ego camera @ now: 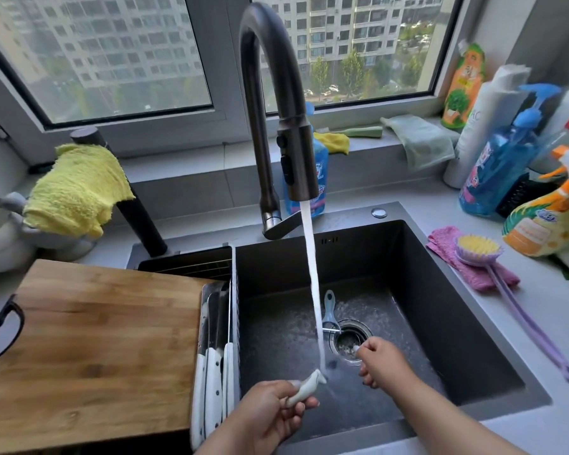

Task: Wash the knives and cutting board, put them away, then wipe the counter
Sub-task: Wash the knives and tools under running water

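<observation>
Fingers of the left hand [270, 412] pinch a small white-handled knife [306, 387] under running water [312, 274], while the right hand [383, 361] pinches its far tip.

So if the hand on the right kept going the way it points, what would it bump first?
Probably the sink drain. The right hand points up-left toward it, pinching something small and white; the blue peeler lies just beyond. Depth is hard to judge.

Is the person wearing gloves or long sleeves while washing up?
No. The left hand and right hand are both bare, with no gloves, and both forearms show no sleeves. No rings, watch or bracelet can be seen.
</observation>
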A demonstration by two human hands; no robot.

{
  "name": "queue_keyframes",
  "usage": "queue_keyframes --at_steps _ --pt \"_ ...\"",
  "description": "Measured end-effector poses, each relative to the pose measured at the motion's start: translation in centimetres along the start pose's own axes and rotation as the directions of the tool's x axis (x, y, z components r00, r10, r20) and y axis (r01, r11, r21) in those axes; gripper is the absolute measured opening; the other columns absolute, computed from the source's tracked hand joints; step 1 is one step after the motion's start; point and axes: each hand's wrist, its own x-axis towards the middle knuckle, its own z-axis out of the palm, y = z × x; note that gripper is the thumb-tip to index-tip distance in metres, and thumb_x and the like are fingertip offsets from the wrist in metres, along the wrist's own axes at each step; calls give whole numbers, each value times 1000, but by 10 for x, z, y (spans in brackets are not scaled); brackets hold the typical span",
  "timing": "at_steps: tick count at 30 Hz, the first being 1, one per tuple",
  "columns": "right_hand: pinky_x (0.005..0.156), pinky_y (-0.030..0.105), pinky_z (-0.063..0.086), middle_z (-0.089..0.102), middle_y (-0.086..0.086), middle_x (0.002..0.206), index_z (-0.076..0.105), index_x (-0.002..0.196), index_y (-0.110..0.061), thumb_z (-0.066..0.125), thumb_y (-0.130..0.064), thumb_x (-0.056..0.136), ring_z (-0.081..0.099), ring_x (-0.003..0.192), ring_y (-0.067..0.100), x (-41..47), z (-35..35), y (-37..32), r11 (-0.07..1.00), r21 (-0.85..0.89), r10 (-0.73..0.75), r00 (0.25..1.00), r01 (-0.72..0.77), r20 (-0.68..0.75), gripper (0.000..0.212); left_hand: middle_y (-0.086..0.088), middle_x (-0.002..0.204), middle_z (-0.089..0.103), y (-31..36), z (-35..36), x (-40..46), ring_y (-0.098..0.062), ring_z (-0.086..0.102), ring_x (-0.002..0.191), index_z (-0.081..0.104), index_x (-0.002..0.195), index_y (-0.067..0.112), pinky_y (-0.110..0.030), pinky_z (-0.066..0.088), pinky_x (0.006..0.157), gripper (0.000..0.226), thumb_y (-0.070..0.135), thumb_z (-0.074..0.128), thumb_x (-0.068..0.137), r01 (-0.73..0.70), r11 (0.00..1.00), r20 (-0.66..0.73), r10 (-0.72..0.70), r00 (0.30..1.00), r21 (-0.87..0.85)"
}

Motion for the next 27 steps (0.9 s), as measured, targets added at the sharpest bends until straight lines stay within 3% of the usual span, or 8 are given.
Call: queue_keyframes --at_steps 8,14,19,23,27 --pt "41 20 36 58 13 63 50 75 -10 51 -13 90 50 46 20 -2 1 -4 999 31 16 1000 -17 9 16 -23 81 66 9 4 -1 -13 56 51 61 108 -2 -19 46 43 20 -3 47 93 -70 994 -25 72 997 85" --pt "43 21 35 57 12 61 48 73 -11 51 -12 91 49 44 20 0 1 -3 998 49 29 999 -30 18 18 -20 85 68 19 6 -4 -16 57 57 65 110 3 -23 49 49 34 -15 54 83 -155 967 -69 172 983 204" --pt "43 21 35 57 12 61 49 73 -11 51 -12 90 48 44 20 2 0 -2 997 63 33 999 -34 18 17 -10 88 71 16 7 -4 -14 57 62 75 96 13 -19 47 53 32 -11 66 77 -230 865 -133 318 939 446" --pt "42 22 34 56 12 61 50 73 -10 51 -12 90 48 46 20 3 0 -1 996 82 38 999 -39 23 17 -3 81 72 10 7 -4 -10 58 57 76 93 17 -17 45 52 25 -2 72 77 -213 777 -187 389 902 592" --pt "43 21 33 56 10 58 49 72 -11 52 -13 90 47 43 19 6 1 2 995 88 42 999 -44 23 19 5 84 73 6 4 -3 -12 67 70 77 95 22 -23 53 62 22 9 74 77 -192 708 -209 438 875 679"
